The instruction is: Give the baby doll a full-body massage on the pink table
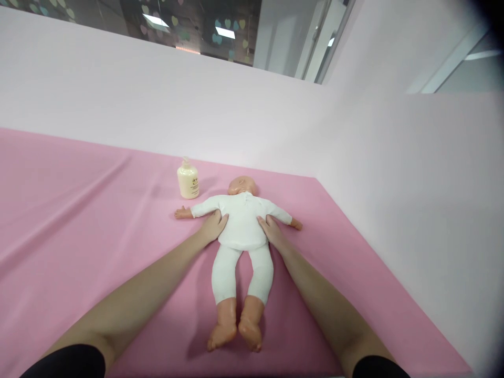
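Observation:
A baby doll (242, 231) in a white top and white leggings lies on its back on the pink sheet (79, 226), head toward the wall, arms spread, bare feet toward me. My left hand (213, 226) rests against the doll's torso on the left, under its arm. On the opposite flank my right hand (270, 230) presses against the torso. Both hands touch the doll's sides; whether the fingers curl under it I cannot tell.
A cream pump bottle (188, 180) stands upright on the sheet, just left of the doll's head. Pale pink walls (394, 173) rise behind and along the right edge of the surface. The sheet stretches far to the left with soft folds.

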### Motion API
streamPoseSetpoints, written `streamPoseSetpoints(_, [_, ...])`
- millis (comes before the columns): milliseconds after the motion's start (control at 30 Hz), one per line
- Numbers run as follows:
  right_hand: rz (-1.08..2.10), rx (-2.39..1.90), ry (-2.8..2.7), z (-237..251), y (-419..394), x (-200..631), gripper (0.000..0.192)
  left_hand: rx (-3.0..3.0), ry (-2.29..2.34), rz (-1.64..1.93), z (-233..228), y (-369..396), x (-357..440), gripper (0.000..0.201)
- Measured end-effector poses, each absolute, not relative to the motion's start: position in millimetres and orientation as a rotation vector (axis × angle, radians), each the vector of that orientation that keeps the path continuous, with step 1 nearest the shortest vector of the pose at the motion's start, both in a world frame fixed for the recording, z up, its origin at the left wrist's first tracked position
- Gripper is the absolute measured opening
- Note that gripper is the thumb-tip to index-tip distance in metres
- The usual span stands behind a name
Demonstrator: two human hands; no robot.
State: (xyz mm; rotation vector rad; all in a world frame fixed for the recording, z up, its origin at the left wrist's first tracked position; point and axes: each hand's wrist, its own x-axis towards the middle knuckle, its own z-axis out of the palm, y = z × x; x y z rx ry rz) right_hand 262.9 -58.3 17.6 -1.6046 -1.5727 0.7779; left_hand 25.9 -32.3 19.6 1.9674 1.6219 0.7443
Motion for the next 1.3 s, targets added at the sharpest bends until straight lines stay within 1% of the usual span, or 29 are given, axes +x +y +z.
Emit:
streamPoseSetpoints(133, [0.934, -1.479, -1.47, 22, -57, 260, 0.035, 1.696, 1.399, 0.949, 19, -32, 28, 0.034])
streamPoseSetpoints(233, [1.126, -1.287, -1.32, 23, -56, 257, 0.029, 1.398, 1.136, 1.119, 21, -32, 32, 0.04])
streamPoseSetpoints(367, [1.394, -1.024, -1.076, 22, -55, 252, 0.025, 1.115, 0.878, 1.104, 27, -32, 36, 0.049])
streamPoseSetpoints(467, [1.485, -0.987, -0.974, 22, -54, 252, 0.028, 1.057, 0.836, 1.051, 30, -29, 35, 0.051])
streamPoseSetpoints(567, [1.546, -0.975, -0.93, 23, -54, 254, 0.034, 0.958, 0.762, 1.044, 31, -26, 32, 0.048])
streamPoseSetpoints(667, [1.574, -0.976, -0.917, 23, -53, 256, 0.036, 0.869, 0.699, 1.066, 32, -25, 29, 0.045])
streamPoseSetpoints(800, [1.555, -0.938, -0.964, 24, -53, 256, 0.037, 0.782, 0.707, 1.019, 35, -27, 29, 0.046])
streamPoseSetpoints(900, [1.519, -0.969, -1.025, 26, -54, 253, 0.044, 0.777, 0.722, 0.946, 38, -28, 29, 0.046])
streamPoseSetpoints(1100, [1.408, -1.165, -1.159, 23, -53, 252, 0.059, 0.798, 0.779, 0.873, 45, -33, 30, 0.046])
streamPoseSetpoints(1300, [1.36, -1.166, -1.247, 25, -59, 252, 0.068, 0.867, 0.806, 0.856, 53, -39, 35, 0.048])
